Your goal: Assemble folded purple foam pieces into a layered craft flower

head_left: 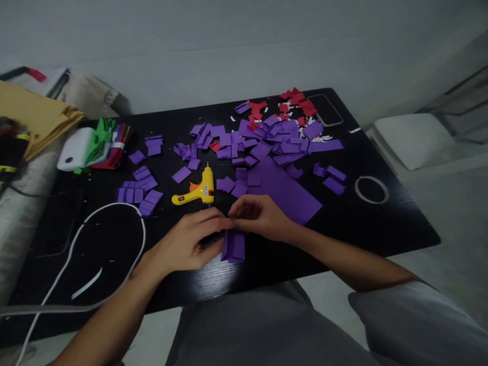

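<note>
A small folded purple paper piece [234,246] is pinched near the table's front between my two hands. My left hand [190,239] has its fingers closed at the paper's upper left edge. From the right, my right hand [263,218] meets it with thumb and fingers together at the top of the piece; the fingertips partly hide it. Just beyond my left hand lies a yellow glue gun [200,188], nozzle pointing away. Several folded purple paper pieces [141,188] lie at the left, and a large purple sheet [285,193] lies beyond my right hand.
A loose heap of purple pieces [278,134] and red scraps [301,104] covers the black table's [381,223] far side. A tape ring [371,189] lies at right. White cable [86,223] loops at left, near bundled coloured strips [110,145] and a white case [76,147].
</note>
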`<state>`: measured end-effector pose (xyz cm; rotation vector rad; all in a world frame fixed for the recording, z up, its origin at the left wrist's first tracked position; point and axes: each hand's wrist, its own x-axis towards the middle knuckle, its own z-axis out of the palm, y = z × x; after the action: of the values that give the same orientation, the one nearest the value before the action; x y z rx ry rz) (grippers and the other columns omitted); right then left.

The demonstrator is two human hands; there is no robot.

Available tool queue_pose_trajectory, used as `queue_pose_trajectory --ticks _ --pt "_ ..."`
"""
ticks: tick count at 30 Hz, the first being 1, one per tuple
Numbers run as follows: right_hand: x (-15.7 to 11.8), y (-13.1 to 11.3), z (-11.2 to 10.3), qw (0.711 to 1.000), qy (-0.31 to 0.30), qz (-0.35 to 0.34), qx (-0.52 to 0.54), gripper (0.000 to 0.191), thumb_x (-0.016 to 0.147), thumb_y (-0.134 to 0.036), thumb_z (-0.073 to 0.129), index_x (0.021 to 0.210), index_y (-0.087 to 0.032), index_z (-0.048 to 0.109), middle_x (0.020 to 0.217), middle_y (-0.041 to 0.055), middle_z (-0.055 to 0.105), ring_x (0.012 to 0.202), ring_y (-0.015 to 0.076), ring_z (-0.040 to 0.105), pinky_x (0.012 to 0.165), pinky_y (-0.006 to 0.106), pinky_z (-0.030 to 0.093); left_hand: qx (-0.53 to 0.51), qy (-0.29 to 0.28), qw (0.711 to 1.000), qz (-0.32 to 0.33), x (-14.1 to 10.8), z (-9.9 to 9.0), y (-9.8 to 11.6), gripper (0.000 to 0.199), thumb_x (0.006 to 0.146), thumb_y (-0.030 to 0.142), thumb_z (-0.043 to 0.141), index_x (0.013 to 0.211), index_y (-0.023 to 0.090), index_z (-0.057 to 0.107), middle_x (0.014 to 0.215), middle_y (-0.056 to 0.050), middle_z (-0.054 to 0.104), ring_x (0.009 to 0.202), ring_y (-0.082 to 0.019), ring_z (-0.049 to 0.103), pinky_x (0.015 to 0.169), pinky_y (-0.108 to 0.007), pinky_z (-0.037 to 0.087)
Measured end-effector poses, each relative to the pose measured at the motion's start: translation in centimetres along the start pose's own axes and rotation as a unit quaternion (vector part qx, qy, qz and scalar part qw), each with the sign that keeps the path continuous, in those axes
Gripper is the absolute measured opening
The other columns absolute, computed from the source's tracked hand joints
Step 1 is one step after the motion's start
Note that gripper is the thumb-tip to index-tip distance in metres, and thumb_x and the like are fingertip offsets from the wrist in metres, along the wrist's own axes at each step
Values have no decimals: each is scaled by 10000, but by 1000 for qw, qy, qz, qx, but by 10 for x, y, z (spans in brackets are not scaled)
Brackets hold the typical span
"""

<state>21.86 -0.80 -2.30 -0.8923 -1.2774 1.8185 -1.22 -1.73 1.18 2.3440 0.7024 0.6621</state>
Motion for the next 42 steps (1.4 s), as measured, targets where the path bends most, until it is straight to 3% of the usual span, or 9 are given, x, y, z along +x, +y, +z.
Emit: queue_pose_trajectory --ticks 8,16,28,35,42 --pt "-3 -2 -1 999 -13 -28 -5 299 760 -371 920 901 -169 750 832 25 775 766 139 736 770 277 602 -20 39 999 4 -2 2 -2 221 867 81 664 1061 187 657 992 -69 720 895 -180 723 804 -282 593" --pt "-8 -6 1 998 -9 -62 -14 194 820 -293 874 944 -169 791 883 36 795 811 144 748 822 283 617 9 110 994 25 1 0 3 203 933 145 723 1126 184 670 1004 -80 740 923 -176 742 816 -281 614" --pt "-11 -8 7 992 51 -100 -55 198 806 -352 893 880 -193 800 836 27 798 763 151 751 775 285 633 38 125 991 7 1 -1 9 154 952 185 715 1106 185 704 1008 -83 790 929 -198 784 795 -297 648" --pt "-12 -7 11 992 83 -88 -42 243 777 -384 913 868 -195 791 825 24 790 745 150 740 760 284 630 5 141 990 6 1 3 3 157 930 167 726 1083 195 708 974 -60 794 887 -190 787 774 -291 645" --pt "-6 -5 4 999 20 -31 -30 312 766 -426 910 903 -179 778 821 28 782 744 148 731 741 278 609 -15 127 990 -52 0 7 1 142 893 175 773 1012 192 697 937 -39 788 836 -163 774 753 -246 620"
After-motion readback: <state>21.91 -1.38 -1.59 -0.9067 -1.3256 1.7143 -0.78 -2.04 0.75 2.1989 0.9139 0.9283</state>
